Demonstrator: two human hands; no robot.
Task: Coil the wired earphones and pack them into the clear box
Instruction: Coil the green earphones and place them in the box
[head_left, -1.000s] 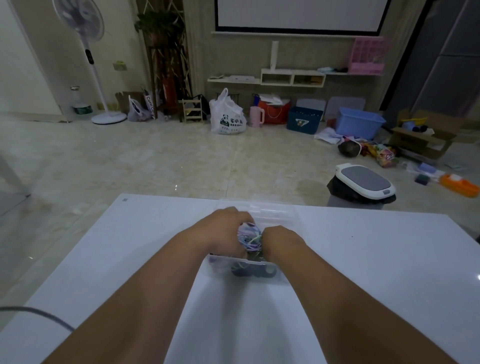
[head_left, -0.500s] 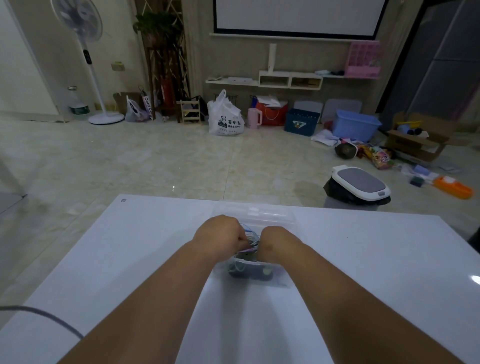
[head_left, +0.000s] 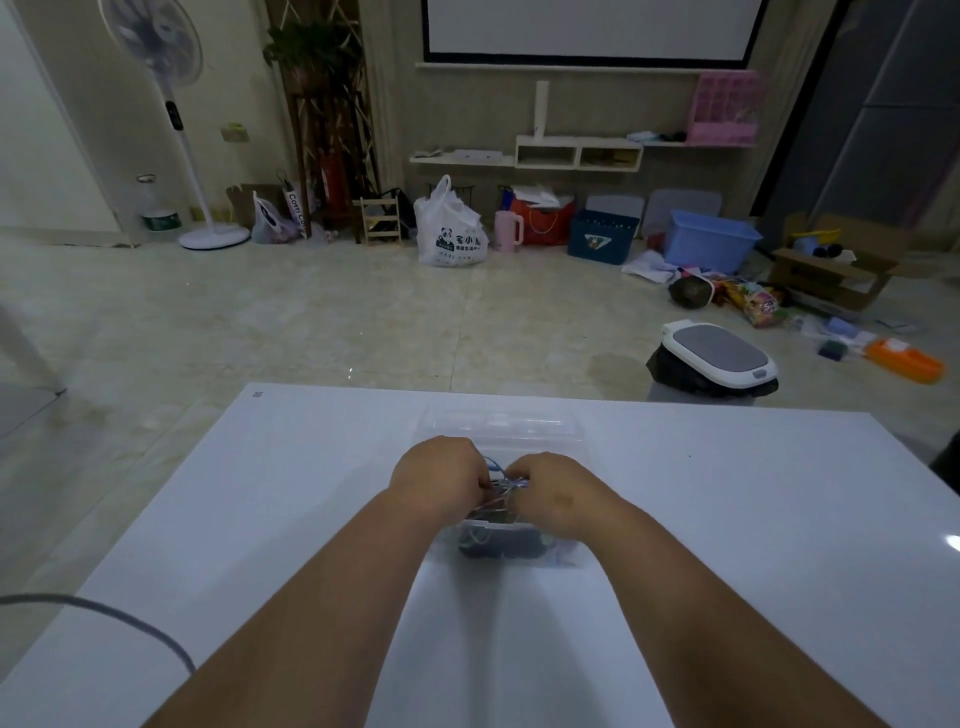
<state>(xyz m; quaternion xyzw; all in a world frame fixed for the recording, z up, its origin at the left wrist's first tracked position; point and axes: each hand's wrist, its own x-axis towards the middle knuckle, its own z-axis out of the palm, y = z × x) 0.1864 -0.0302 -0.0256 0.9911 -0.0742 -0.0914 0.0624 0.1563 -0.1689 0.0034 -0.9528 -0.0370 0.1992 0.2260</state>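
A clear box (head_left: 511, 548) sits in the middle of the white table (head_left: 727, 519), its open lid (head_left: 501, 422) lying flat behind it. Dark items show through the box's front wall. My left hand (head_left: 439, 475) and my right hand (head_left: 553, 493) are close together over the box, both pinching a bundle of thin blue-white earphone wire (head_left: 498, 480) between them. The wire sits at the box's opening, with a loop sticking up between my fingers. Most of the earphones are hidden by my hands.
A grey cable (head_left: 104, 618) crosses the table's near left corner. Beyond the table's far edge stands a lidded trash bin (head_left: 714, 364). Bags, crates and boxes line the far wall, with a standing fan (head_left: 171, 104) at left.
My hands have lowered toward the box and drawn closer. The coiled wire bundle, held up between my fingers a second ago, is now lower, at the box opening.
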